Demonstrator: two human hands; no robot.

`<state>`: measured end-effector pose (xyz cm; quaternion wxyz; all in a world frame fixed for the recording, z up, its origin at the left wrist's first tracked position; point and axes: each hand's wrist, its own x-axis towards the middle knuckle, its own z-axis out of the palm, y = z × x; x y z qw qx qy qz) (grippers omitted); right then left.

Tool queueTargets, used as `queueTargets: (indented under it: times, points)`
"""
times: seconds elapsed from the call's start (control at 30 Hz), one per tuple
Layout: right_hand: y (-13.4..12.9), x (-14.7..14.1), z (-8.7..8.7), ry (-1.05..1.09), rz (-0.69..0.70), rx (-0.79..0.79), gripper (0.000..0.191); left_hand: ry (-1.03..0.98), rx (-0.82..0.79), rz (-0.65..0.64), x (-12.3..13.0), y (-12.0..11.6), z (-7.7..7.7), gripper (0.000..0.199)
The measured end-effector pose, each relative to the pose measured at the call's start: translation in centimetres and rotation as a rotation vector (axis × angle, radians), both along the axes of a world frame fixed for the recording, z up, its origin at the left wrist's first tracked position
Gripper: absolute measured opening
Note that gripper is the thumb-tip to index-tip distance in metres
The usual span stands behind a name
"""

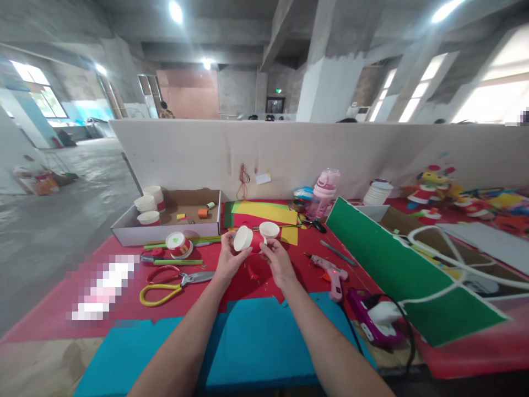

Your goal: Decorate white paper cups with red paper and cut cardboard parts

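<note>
Head view. The cup (243, 238) lies between both hands, tipped on its side, its white end toward 9 o'clock and its red wall toward 3 o'clock. The left hand (225, 264) pinches the white end between thumb and fingers. The right hand (280, 266) pinches the red end with the fingertips. Right at 1 o'clock, just beside, stands a second cup (269, 230), mouth up. The shears (197, 277) lie at 8 o'clock; the glue gun (330, 271) lies between 3 and 4 o'clock, nozzle toward the hands.

Handling, as judged: the cup looks like paper, hence light, with a thin wall that flexes and dents under a hard pinch. The surface should give fair friction; slip risk is low with dry fingers. Recommended hold: near the ends, where edges normally stiffen the wall, using light opposed pressure. Avoid squeezing mid-wall. Note: fingers cover part of the red end, and detail is soft there, so its exact form is uncertain.
</note>
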<state>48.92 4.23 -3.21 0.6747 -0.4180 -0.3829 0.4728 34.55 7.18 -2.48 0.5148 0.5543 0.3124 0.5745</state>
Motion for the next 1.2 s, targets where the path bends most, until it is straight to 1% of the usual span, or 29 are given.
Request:
queueTargets:
  times: [0.1, 0.17, 0.23, 0.3, 0.33, 0.37, 0.4, 0.47, 0.53, 0.6, 0.67, 0.8, 1.0, 1.1, 1.2]
  points:
    - [-0.1, 0.2, 0.3, -0.079, -0.037, 0.056, 0.034, -0.032, 0.002, -0.043, -0.3, -0.2, 0.5, 0.058]
    - [-0.4, -0.1, 0.6, -0.033, -0.010, 0.048, 0.037, -0.060, 0.000, -0.085, -0.5, -0.4, 0.7, 0.065]
    - [-0.7, -0.4, 0.9, 0.081, 0.108, -0.002, 0.043, -0.066, -0.003, -0.144, -0.6, -0.5, 0.7, 0.067]
    - [-0.9, -0.5, 1.1, 0.172, 0.256, -0.049, 0.046, -0.005, 0.009, -0.198, -0.6, -0.5, 0.7, 0.063]
    - [-1.0, -0.4, 1.2, 0.193, 0.296, -0.062, 0.046, 0.048, 0.029, -0.205, -0.7, -0.5, 0.7, 0.062]
    - [-0.9, -0.3, 1.2, 0.202, 0.297, -0.069, 0.045, 0.110, 0.058, -0.191, -0.7, -0.5, 0.7, 0.063]
    - [-0.9, -0.1, 1.2, 0.199, 0.259, -0.073, 0.044, 0.167, 0.094, -0.153, -0.8, -0.4, 0.7, 0.063]
    - [-0.6, 0.3, 1.2, 0.158, 0.115, -0.079, 0.044, 0.245, 0.169, -0.037, -1.0, -0.2, 0.7, 0.058]
    - [-0.4, 0.7, 1.1, 0.077, -0.014, -0.076, 0.046, 0.290, 0.217, 0.065, -1.3, 0.1, 0.6, 0.041]
    - [-0.3, 0.9, 1.1, -0.003, -0.064, -0.075, 0.046, 0.322, 0.228, 0.093, -1.5, 0.4, 0.5, 0.022]
    - [-0.3, 1.0, 1.2, -0.059, -0.060, -0.075, 0.046, 0.333, 0.207, 0.053, -1.6, 0.6, 0.4, 0.016]
    - [-0.6, 0.9, 1.4, -0.151, -0.076, -0.069, 0.044, 0.316, 0.167, -0.028, -1.6, 0.6, 0.3, 0.015]
    - [-0.7, 0.9, 1.5, -0.256, -0.098, -0.057, 0.043, 0.331, 0.155, -0.024, -1.4, 0.6, 0.0, 0.014]
    - [-0.8, 0.9, 1.5, -0.257, -0.082, -0.088, 0.043, 0.361, 0.210, -0.018, -1.4, 0.8, -0.3, 0.015]
    - [-0.9, 0.8, 1.5, -0.229, -0.055, -0.133, 0.043, 0.425, 0.329, 0.010, -1.4, 0.8, -0.3, 0.014]
